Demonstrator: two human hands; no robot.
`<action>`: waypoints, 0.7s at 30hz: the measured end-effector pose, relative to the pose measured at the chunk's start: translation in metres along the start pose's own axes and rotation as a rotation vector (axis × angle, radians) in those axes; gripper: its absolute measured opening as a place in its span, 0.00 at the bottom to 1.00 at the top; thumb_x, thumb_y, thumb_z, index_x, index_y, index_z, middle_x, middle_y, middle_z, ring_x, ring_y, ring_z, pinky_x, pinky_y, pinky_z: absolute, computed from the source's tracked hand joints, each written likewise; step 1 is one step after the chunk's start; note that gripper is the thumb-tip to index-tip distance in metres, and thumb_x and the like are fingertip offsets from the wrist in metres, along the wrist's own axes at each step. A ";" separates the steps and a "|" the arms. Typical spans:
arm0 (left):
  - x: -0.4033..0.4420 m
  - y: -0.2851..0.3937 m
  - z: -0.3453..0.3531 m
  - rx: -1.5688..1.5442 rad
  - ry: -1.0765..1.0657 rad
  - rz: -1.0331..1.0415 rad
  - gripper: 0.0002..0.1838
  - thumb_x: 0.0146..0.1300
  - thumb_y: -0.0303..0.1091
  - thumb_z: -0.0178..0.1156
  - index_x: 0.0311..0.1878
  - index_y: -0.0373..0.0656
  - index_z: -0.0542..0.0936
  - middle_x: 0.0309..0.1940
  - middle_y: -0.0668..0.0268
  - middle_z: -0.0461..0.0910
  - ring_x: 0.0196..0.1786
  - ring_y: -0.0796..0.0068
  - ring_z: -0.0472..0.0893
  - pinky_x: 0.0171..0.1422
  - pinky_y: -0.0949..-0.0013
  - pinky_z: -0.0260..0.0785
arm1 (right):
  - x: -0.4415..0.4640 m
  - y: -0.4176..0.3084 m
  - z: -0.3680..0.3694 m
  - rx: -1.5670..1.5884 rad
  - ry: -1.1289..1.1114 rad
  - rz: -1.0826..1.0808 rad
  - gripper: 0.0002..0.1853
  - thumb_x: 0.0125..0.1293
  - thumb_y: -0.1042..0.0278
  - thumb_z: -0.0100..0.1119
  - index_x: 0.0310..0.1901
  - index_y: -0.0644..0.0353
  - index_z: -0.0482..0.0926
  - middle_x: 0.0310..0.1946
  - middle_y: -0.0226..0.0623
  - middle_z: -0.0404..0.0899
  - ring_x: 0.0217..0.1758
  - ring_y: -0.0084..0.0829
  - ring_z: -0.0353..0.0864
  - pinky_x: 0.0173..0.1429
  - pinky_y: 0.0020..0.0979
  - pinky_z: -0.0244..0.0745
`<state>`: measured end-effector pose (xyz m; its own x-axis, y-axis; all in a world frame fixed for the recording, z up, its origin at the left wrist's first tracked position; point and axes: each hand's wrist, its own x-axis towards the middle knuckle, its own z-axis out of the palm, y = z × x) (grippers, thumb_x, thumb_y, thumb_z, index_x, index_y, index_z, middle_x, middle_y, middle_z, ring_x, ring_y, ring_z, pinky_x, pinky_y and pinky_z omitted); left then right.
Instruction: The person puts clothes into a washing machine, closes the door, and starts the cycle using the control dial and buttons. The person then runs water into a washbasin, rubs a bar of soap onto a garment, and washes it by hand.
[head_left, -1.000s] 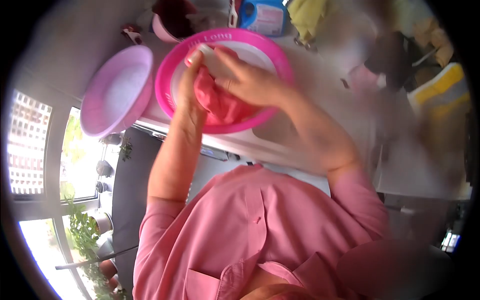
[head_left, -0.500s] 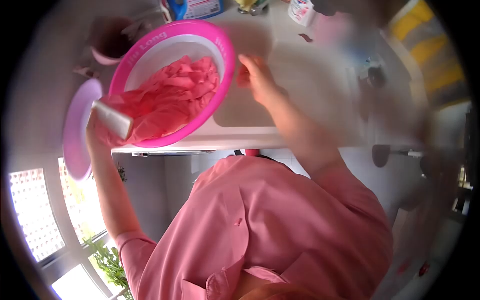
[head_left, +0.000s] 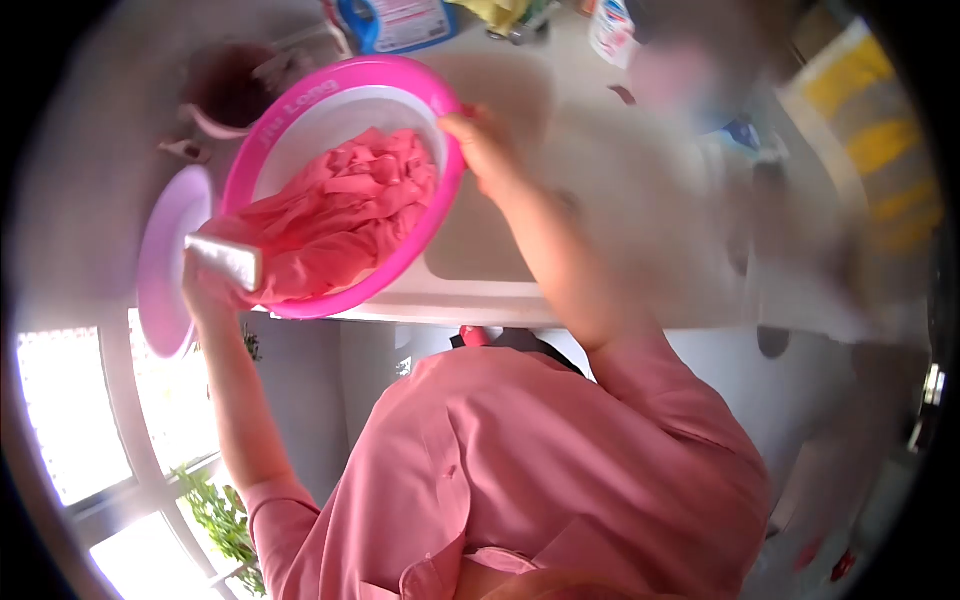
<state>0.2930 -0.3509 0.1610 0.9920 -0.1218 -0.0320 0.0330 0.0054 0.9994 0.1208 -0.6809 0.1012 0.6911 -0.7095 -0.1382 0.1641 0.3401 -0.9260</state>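
A bright pink basin with a white inside leans over the edge of the counter, lettering on its rim. Bunched pink cloth fills much of it. At the basin's left side, my left hand is closed around a whitish rectangular block, close against the cloth; its exact kind is unclear. My right hand grips the basin's right rim, thumb on top and the other fingers mostly hidden outside.
A lilac round basin or lid stands at the left. Behind are a dark pink bucket, a blue detergent bottle and a white bottle. The sink basin lies right of the pink basin. A yellow-and-grey striped cloth hangs far right.
My right hand has moved from beside the basin onto its right rim and closed there. My left hand keeps hold of the white block. The whole view has shifted slightly.
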 end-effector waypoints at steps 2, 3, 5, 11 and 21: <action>0.001 0.001 0.003 0.009 -0.017 0.011 0.19 0.64 0.43 0.43 0.48 0.36 0.68 0.40 0.59 0.73 0.43 0.65 0.75 0.44 0.64 0.70 | -0.004 -0.014 0.007 -0.065 -0.027 0.028 0.21 0.50 0.66 0.57 0.45 0.67 0.70 0.37 0.39 0.75 0.39 0.28 0.74 0.44 0.29 0.68; 0.005 0.001 0.000 -0.012 -0.033 0.010 0.19 0.64 0.42 0.43 0.48 0.36 0.68 0.40 0.58 0.73 0.44 0.64 0.75 0.45 0.63 0.70 | -0.006 -0.021 0.010 -0.130 -0.016 0.051 0.20 0.50 0.67 0.56 0.45 0.67 0.71 0.37 0.40 0.75 0.39 0.29 0.74 0.44 0.29 0.68; 0.017 -0.008 -0.011 -0.160 -0.065 0.004 0.18 0.64 0.41 0.43 0.49 0.36 0.67 0.43 0.56 0.73 0.48 0.62 0.74 0.52 0.61 0.68 | 0.003 -0.006 0.010 -0.109 -0.043 -0.002 0.20 0.50 0.68 0.55 0.45 0.67 0.71 0.37 0.40 0.75 0.39 0.29 0.74 0.44 0.29 0.68; -0.006 0.008 0.019 -0.300 0.097 -0.039 0.17 0.64 0.40 0.42 0.48 0.36 0.68 0.42 0.57 0.73 0.48 0.64 0.74 0.55 0.61 0.67 | 0.016 0.014 -0.007 -0.114 -0.038 -0.031 0.20 0.50 0.69 0.53 0.46 0.68 0.71 0.37 0.39 0.75 0.40 0.29 0.74 0.44 0.30 0.68; -0.008 0.012 0.031 -0.482 0.100 -0.130 0.16 0.64 0.39 0.43 0.46 0.36 0.69 0.41 0.56 0.73 0.46 0.63 0.74 0.55 0.61 0.66 | -0.009 -0.018 -0.013 -0.157 -0.047 0.010 0.17 0.47 0.70 0.53 0.41 0.67 0.70 0.34 0.37 0.73 0.37 0.29 0.72 0.41 0.31 0.67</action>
<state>0.2820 -0.3808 0.1737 0.9821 -0.0561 -0.1800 0.1856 0.4564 0.8702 0.1023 -0.6884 0.1152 0.7252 -0.6753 -0.1344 0.0476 0.2440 -0.9686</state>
